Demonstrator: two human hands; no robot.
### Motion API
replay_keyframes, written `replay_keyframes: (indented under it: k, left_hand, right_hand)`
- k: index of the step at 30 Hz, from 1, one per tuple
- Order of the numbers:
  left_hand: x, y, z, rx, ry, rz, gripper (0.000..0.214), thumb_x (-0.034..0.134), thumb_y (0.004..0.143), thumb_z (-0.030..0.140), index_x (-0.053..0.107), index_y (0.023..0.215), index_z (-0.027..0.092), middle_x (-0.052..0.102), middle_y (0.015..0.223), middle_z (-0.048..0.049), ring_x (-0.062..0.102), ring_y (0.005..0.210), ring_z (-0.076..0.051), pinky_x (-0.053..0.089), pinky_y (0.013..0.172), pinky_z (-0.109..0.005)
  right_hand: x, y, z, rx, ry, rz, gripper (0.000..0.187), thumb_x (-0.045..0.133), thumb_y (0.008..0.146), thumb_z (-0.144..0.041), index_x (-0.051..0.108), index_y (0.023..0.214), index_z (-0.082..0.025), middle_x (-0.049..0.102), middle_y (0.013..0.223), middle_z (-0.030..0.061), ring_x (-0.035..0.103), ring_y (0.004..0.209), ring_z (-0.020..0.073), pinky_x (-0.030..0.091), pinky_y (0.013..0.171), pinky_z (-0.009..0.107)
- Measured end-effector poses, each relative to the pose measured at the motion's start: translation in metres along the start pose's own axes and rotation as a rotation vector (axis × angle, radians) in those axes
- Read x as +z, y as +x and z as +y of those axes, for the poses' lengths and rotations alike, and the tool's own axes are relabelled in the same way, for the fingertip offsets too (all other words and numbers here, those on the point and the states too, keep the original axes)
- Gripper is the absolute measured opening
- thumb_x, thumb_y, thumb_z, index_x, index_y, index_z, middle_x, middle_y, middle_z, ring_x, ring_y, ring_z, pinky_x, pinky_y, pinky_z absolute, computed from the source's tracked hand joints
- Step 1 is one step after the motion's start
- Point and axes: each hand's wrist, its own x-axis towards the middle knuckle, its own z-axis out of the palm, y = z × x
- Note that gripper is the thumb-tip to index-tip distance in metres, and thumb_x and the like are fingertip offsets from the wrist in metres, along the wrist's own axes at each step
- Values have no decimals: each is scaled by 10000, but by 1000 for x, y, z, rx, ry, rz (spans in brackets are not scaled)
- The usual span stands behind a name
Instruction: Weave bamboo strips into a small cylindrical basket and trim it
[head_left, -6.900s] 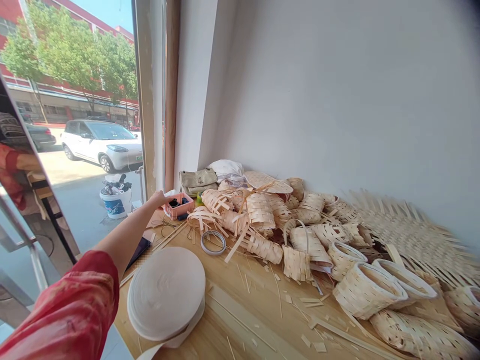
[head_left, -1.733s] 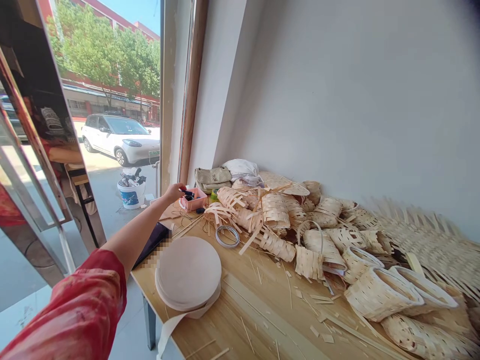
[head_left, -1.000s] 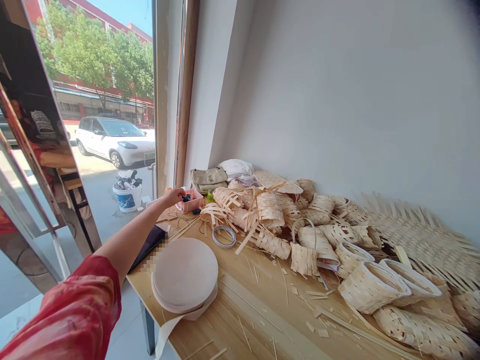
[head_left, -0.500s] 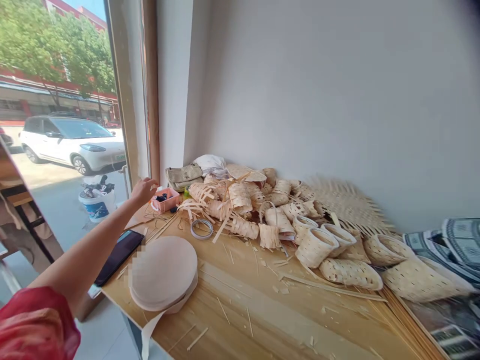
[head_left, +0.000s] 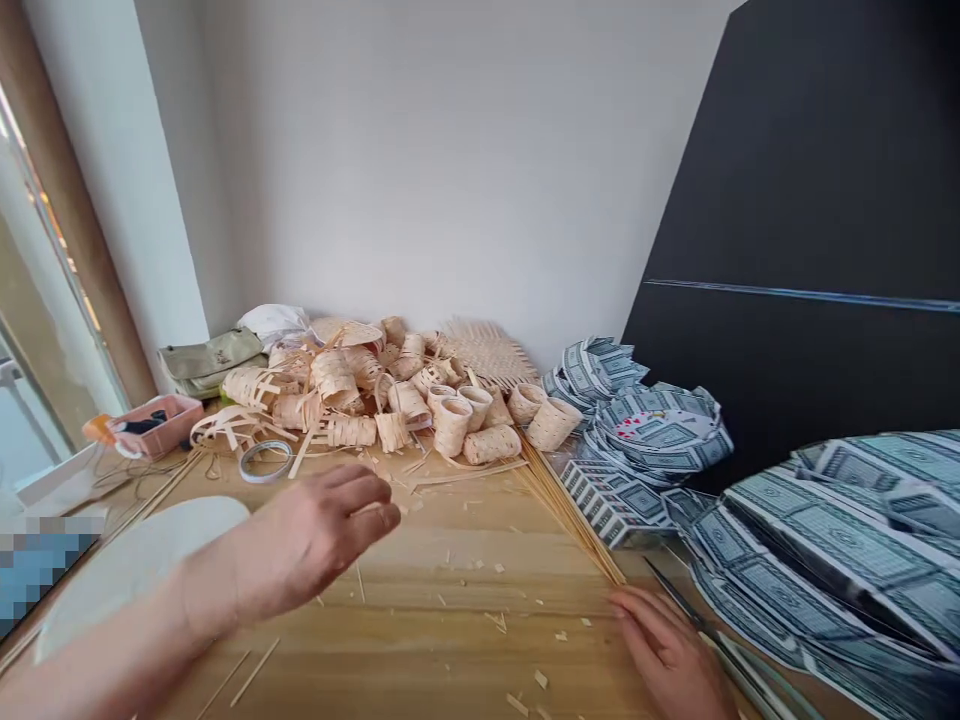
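My left hand hovers over the wooden table, fingers loosely curled, with nothing visible in them. It is nearest to a ring of tape and a stack of pale round discs. My right hand rests low on the tabletop, fingers apart, holding nothing that I can see. Beside it lie a bundle of thin bamboo sticks and a long dark slender tool. Woven bamboo-strip baskets are heaped against the wall, beyond both hands.
Folded grey-green printed paper pieces are piled at the right of the table, with a larger heap in the right foreground. A pink tray sits at the left. Bamboo offcuts are scattered on the tabletop. A black panel stands at the right.
My view has swung right, away from the window. My left hand has drawn back from the pink tray to over the table, and my right hand has come into view.
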Motion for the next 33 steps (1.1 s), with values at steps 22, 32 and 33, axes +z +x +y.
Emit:
replay_keyframes:
  k: [22, 32, 33]
  left_hand:
    - [133, 45, 31, -151, -246, -142, 288, 349, 863, 104, 602, 959, 206, 625, 797, -48, 612, 712, -143, 481, 624, -223]
    - [164, 17, -7, -299, -207, 167, 260, 318, 882, 130, 546, 998, 177, 632, 754, -49, 609, 653, -127, 480, 579, -212]
    - [169, 15, -8, -306, -217, 176, 260, 317, 881, 128, 543, 999, 180, 632, 753, -46, 608, 649, -124, 479, 575, -209]
  right_hand:
    - [-20, 92, -33, -47, -120, -490, 276, 406, 760, -68, 619, 895, -180, 583, 950, 63, 557, 855, 174, 420, 767, 273]
    - [47, 199, -112, -113, -100, -513, 497, 487, 813, -125, 378, 1295, -176, 553, 1138, 84, 528, 1003, 204, 401, 829, 283]
    - [58, 208, -114, -84, -122, -519, 471, 484, 826, -148, 389, 1287, -176, 595, 1051, 84, 559, 943, 214, 425, 779, 295]
